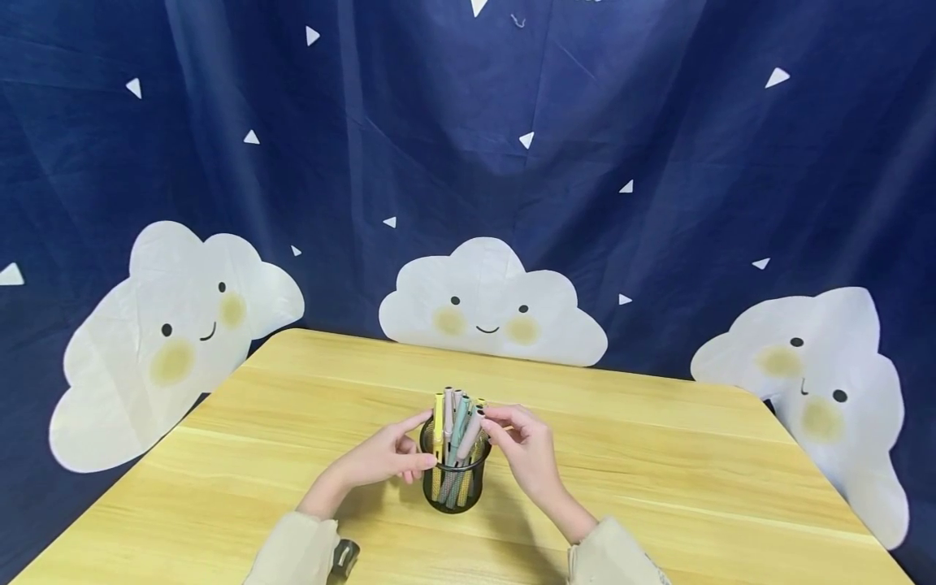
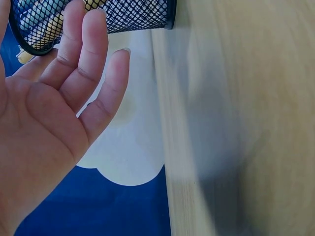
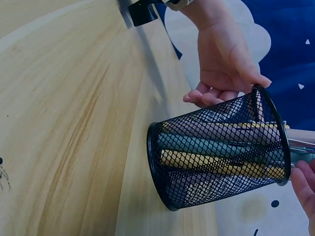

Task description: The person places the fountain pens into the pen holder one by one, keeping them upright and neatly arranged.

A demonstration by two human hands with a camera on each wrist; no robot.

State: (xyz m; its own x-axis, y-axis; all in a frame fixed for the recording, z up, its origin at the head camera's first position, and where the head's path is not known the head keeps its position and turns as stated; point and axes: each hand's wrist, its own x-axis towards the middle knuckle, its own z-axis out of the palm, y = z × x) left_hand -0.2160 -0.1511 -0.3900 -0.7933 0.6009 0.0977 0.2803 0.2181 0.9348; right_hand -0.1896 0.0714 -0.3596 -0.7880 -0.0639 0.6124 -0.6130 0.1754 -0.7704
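A black mesh pen holder [image 1: 451,509] stands upright on the wooden table, filled with several capped pens in yellow, teal and pale grey. My left hand [image 1: 380,459] holds its rim from the left, thumb at the front and index finger toward the back. The other left fingers hang loosely beside the mesh wall [image 2: 142,14]. From the right, my right hand [image 1: 528,455] pinches the top of a pale grey pen [image 1: 471,435] that leans in the holder. Only the fingertips of that hand [image 3: 306,189] show in the right wrist view, close to the rim.
The light wooden table [image 1: 658,455] stretches around the holder. Behind it hangs a dark blue curtain [image 1: 453,106] with white triangles and smiling clouds. A black device [image 1: 344,559] sits at the left sleeve's cuff.
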